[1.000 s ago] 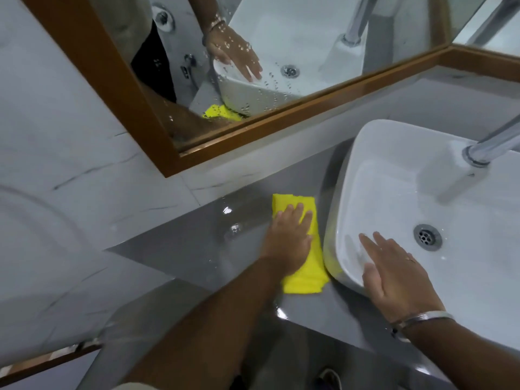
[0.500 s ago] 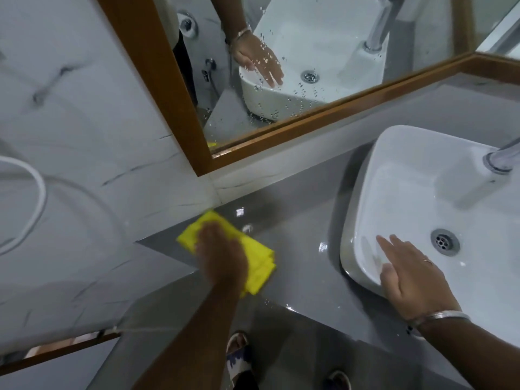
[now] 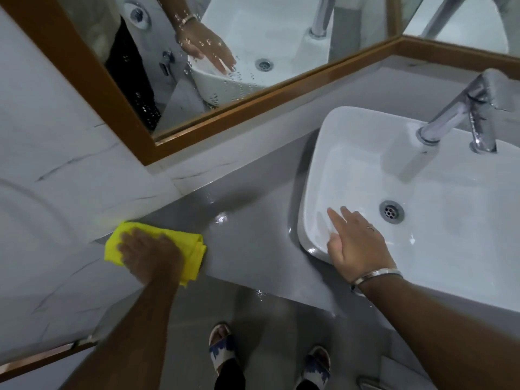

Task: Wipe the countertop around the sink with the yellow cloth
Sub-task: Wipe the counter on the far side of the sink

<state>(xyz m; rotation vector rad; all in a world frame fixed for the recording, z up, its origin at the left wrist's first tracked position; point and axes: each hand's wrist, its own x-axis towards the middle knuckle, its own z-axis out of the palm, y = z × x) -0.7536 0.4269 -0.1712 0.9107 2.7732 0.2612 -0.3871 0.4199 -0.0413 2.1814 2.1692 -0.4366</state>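
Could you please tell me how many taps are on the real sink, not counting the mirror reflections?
1. The tap stands on the back edge of the sink, right of the drain. The sink's right side is out of frame.

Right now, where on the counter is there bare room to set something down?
The widest bare patch of the countertop lies between the yellow cloth under the left hand and the sink, back to the wall under the mirror. The right hand rests on the sink's near rim. The left end is taken by the cloth.
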